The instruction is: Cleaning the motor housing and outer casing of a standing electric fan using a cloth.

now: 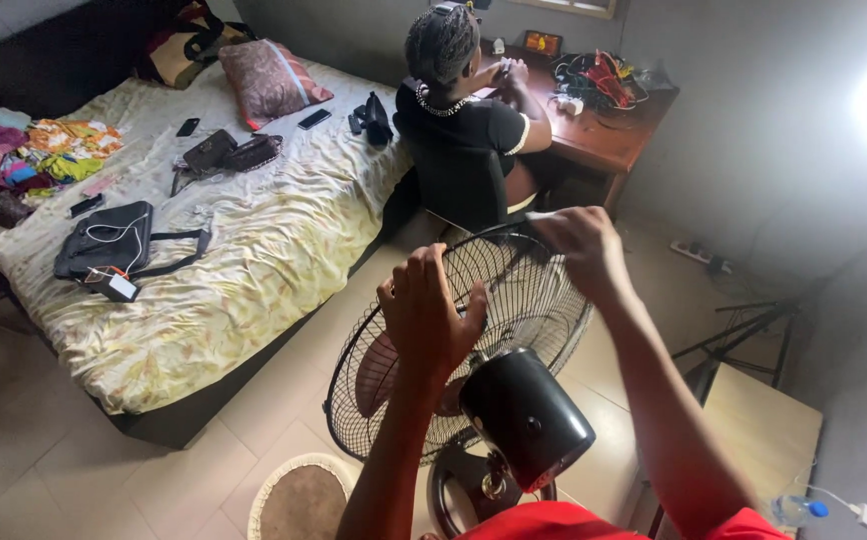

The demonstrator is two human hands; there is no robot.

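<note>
A small screen (543,42) glows orange-red in a dark rectangular frame, standing at the back of the wooden desk (604,140), just beside the tangle of cables. On the bed (254,250) I see dark phones lying flat with their screens off: one (315,118) just beside the pillow, one (188,127) further left, another (86,205) near the left edge. A small boxy pack (117,286), white-topped with dark sides, rests against the black bag. No labels or signs I can make out.
</note>
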